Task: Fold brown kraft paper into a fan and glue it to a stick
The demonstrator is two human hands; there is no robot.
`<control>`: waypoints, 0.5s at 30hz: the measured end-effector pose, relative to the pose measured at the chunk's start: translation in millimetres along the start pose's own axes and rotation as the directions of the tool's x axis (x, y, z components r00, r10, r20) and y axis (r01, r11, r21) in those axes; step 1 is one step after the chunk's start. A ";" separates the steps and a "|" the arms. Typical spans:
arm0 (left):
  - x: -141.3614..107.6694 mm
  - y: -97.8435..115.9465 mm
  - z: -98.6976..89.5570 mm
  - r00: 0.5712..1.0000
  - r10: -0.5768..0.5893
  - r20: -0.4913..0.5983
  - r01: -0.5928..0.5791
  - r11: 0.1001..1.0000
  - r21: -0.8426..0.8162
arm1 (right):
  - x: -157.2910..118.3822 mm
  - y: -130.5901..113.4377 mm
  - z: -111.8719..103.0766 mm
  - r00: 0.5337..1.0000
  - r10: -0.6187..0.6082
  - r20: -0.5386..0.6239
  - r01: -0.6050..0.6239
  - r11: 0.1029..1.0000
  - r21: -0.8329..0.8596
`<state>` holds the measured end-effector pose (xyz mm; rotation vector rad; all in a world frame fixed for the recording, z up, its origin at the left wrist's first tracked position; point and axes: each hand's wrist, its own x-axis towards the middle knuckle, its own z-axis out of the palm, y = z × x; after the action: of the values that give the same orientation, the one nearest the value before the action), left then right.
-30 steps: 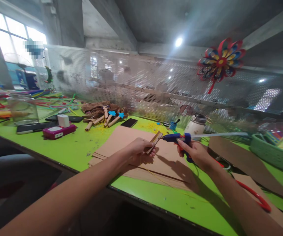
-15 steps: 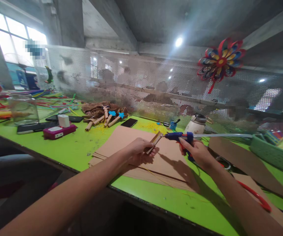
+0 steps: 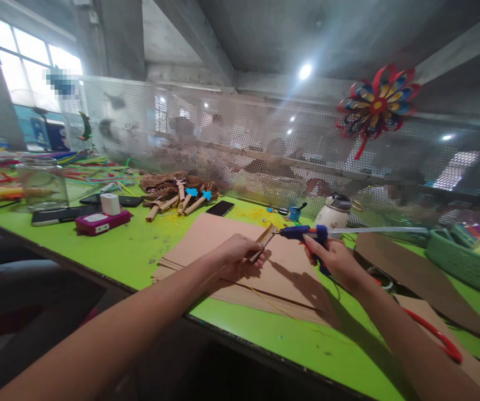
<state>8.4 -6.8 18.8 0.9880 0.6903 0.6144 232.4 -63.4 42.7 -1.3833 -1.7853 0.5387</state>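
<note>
Over the brown sheets (image 3: 206, 234), lying close to the front edge of the green bench (image 3: 137, 248), I see the left hand (image 3: 240, 252) pinching a folded brown piece (image 3: 267, 239), while the right hand (image 3: 332, 256) grips a blue glue gun (image 3: 296, 231), its nozzle near this piece. Toward the bench's back edge, a dark phone (image 3: 220, 208) lies and a white flask (image 3: 329, 216) stands.

My right hand (image 3: 335, 257) partly hides the glue gun (image 3: 297, 232); the green basket (image 3: 465, 268) (far right) is cut off.
</note>
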 end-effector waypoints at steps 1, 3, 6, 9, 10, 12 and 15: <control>-0.7 0.1 0.9 1.000 0.002 0.002 -0.002 1.000 0.001 | 0.5 1.1 0.0 1.000 0.001 -0.008 -0.001 1.000 0.002; -2.1 0.8 2.5 1.000 -0.002 -0.009 0.003 1.000 0.008 | 1.2 3.1 0.1 1.000 -0.002 -0.012 0.002 1.000 -0.004; -3.4 2.1 3.7 0.999 -0.004 -0.047 0.005 0.999 0.031 | 0.8 3.9 0.6 1.000 -0.026 0.016 0.027 0.999 -0.021; -3.2 2.7 3.3 0.998 0.002 -0.060 0.001 0.999 0.044 | -1.3 1.6 0.4 0.997 -0.044 0.065 0.046 0.999 -0.027; -3.0 2.6 3.0 0.998 0.000 -0.057 0.003 0.999 0.042 | -2.0 0.6 0.2 0.996 -0.043 0.079 0.046 0.999 -0.025; -2.6 2.1 2.5 0.999 -0.003 -0.042 0.005 0.999 0.035 | -3.3 -1.2 -0.4 0.994 -0.037 0.099 0.038 0.999 -0.013; -2.3 1.3 2.2 0.999 0.001 -0.036 0.000 1.000 0.026 | -3.5 -2.2 -1.2 0.993 -0.025 0.113 0.025 1.000 0.001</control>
<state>8.4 -9.1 21.4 1.0032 0.7316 0.6267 232.3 -67.5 43.9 -1.3524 -1.8906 0.6137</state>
